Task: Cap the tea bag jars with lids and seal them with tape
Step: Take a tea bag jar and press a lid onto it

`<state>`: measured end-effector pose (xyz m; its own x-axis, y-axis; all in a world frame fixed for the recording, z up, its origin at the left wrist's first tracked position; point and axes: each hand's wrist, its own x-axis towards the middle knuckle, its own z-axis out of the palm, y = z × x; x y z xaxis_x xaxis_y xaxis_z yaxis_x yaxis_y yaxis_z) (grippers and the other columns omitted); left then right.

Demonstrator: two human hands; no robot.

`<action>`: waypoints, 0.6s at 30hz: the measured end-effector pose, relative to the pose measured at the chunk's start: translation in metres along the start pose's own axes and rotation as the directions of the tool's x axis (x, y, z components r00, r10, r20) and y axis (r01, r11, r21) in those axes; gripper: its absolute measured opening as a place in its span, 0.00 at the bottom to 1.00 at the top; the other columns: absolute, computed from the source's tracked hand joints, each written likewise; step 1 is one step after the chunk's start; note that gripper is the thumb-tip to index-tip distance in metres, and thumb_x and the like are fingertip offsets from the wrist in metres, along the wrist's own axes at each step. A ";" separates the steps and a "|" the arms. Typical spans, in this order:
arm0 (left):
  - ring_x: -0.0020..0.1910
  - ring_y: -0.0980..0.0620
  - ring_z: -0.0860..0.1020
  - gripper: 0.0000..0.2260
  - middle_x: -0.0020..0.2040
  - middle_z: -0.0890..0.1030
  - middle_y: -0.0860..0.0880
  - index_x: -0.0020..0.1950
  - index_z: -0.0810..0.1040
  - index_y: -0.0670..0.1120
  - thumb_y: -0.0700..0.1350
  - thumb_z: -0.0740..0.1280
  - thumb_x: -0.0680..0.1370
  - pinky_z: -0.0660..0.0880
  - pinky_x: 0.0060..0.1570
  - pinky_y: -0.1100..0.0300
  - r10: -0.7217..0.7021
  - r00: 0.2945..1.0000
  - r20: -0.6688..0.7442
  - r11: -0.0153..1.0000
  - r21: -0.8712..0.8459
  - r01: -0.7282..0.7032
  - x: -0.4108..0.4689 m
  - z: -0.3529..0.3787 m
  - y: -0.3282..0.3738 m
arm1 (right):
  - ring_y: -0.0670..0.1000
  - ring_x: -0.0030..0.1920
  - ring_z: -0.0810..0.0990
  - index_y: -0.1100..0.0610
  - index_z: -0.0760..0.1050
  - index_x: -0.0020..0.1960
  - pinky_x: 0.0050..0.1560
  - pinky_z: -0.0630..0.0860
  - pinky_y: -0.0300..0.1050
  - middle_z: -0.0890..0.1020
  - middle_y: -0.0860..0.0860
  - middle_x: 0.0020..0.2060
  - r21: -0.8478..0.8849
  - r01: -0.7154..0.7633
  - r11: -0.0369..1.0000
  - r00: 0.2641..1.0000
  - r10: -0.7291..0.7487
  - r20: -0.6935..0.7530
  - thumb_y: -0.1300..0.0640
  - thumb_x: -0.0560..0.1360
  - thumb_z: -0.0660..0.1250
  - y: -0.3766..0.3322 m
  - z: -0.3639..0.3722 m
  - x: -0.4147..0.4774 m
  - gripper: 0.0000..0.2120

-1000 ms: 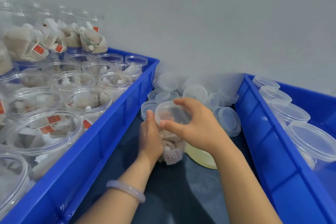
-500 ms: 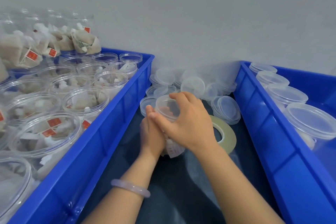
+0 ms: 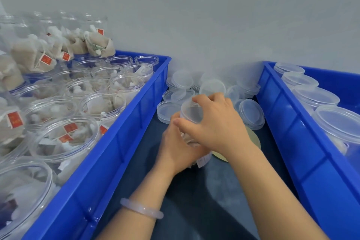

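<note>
— Where is the one being capped?

— The small clear plastic jar of tea bags point(image 3: 188, 139) is over the dark blue counter point(image 3: 194, 204), between the left blue plastic crate point(image 3: 136, 122) of open jars and the right blue plastic crate point(image 3: 292, 132) of capped ones. Its base is hidden, so I can't tell if it rests there.

— And the hands?

— The left hand point(image 3: 175, 150) has its grip wrapped round the jar's side. The right hand point(image 3: 218, 124) has its grip curled over the round translucent plastic lid point(image 3: 191, 112) on the mouth. I can't tell whether the lid is fully seated.

— How will it handle?

— Light, I'd judge: thin walls and a few paper bags inside. The plastic looks smooth, so probably slippery, and likely to flex if squeezed. Best held low on the body, firm but gentle, with the lid taken evenly by its rim so it goes on square.

— The tape?

— A yellowish roll of tape point(image 3: 252, 137) lies flat just beyond the right wrist, mostly hidden, near the far heap of loose lids point(image 3: 251, 113). I see no tape on this jar.
</note>
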<state>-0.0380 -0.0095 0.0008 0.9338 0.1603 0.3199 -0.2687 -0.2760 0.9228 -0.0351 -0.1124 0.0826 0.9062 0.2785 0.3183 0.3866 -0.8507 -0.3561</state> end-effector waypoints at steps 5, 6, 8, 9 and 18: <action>0.57 0.51 0.80 0.32 0.56 0.82 0.48 0.64 0.73 0.42 0.49 0.73 0.61 0.76 0.53 0.61 0.070 0.932 0.355 0.944 -0.326 0.053 0.007 -0.026 -0.002 | 0.42 0.61 0.74 0.47 0.79 0.57 0.64 0.68 0.41 0.78 0.42 0.59 0.430 0.138 0.892 0.961 -0.225 0.159 0.51 0.68 0.75 0.013 -0.016 0.002 0.18; 0.58 0.49 0.79 0.31 0.57 0.81 0.46 0.64 0.73 0.40 0.47 0.72 0.63 0.76 0.56 0.58 0.084 0.885 0.458 0.898 -0.420 0.132 0.006 -0.029 -0.002 | 0.40 0.60 0.75 0.46 0.80 0.54 0.65 0.69 0.44 0.79 0.41 0.57 0.529 0.106 0.842 0.957 -0.231 0.177 0.52 0.66 0.76 0.015 -0.018 0.001 0.16; 0.57 0.46 0.77 0.27 0.56 0.79 0.43 0.63 0.75 0.42 0.47 0.72 0.64 0.73 0.58 0.52 0.132 0.751 0.647 0.775 -0.540 0.329 0.003 -0.030 -0.001 | 0.44 0.58 0.78 0.46 0.81 0.50 0.63 0.73 0.54 0.82 0.44 0.53 0.661 0.066 0.748 0.943 -0.263 0.203 0.54 0.64 0.73 0.019 -0.021 0.001 0.14; 0.55 0.46 0.77 0.26 0.55 0.79 0.43 0.61 0.77 0.43 0.49 0.74 0.65 0.73 0.57 0.52 0.173 0.677 0.715 0.717 -0.563 0.411 0.003 -0.029 -0.001 | 0.47 0.58 0.79 0.46 0.81 0.50 0.61 0.73 0.59 0.83 0.45 0.53 0.708 0.061 0.704 0.933 -0.293 0.210 0.54 0.64 0.71 0.020 -0.022 0.001 0.14; 0.50 0.62 0.80 0.27 0.49 0.82 0.60 0.57 0.73 0.54 0.46 0.77 0.61 0.74 0.44 0.71 0.004 0.973 0.229 0.972 -0.228 0.050 0.005 -0.019 0.009 | 0.33 0.57 0.73 0.40 0.77 0.52 0.58 0.67 0.31 0.76 0.36 0.54 0.549 0.113 0.828 0.986 -0.162 0.042 0.51 0.66 0.73 0.021 -0.004 0.009 0.16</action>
<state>-0.0397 0.0066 0.0144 0.9621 -0.0622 0.2656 -0.2685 -0.0439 0.9623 -0.0197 -0.1296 0.0814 0.8379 0.4311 0.3347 0.5165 -0.4280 -0.7417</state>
